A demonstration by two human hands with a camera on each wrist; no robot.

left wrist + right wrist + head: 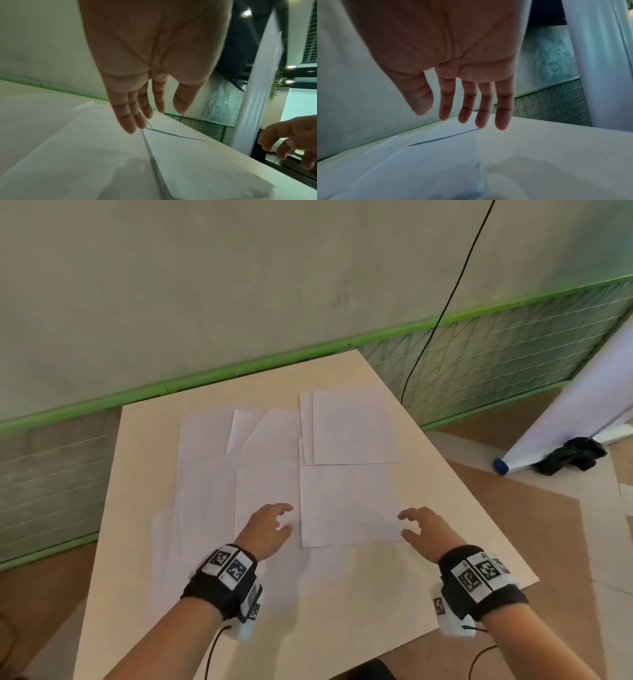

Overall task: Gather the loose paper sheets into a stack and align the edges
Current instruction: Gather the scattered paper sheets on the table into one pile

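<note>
Several white paper sheets lie loose and overlapping on a pale table point(342, 611). The nearest sheet point(349, 505) lies flat between my hands, and a pair of sheets point(352, 426) sits behind it. More sheets point(205, 474) spread out to the left. My left hand point(270, 525) hovers over the sheets at the near sheet's left edge with its fingers relaxed and holding nothing; the left wrist view shows the left hand point(154, 108) above the paper. My right hand point(421, 525) hovers at the near sheet's right edge, its fingers point(476, 115) spread and empty.
A grey wall with a green band point(239, 368) runs behind the table. A black cable point(442, 313) hangs at the back right. On the floor to the right stand a rolled white sheet with a blue cap point(501, 465) and a black object point(568, 458).
</note>
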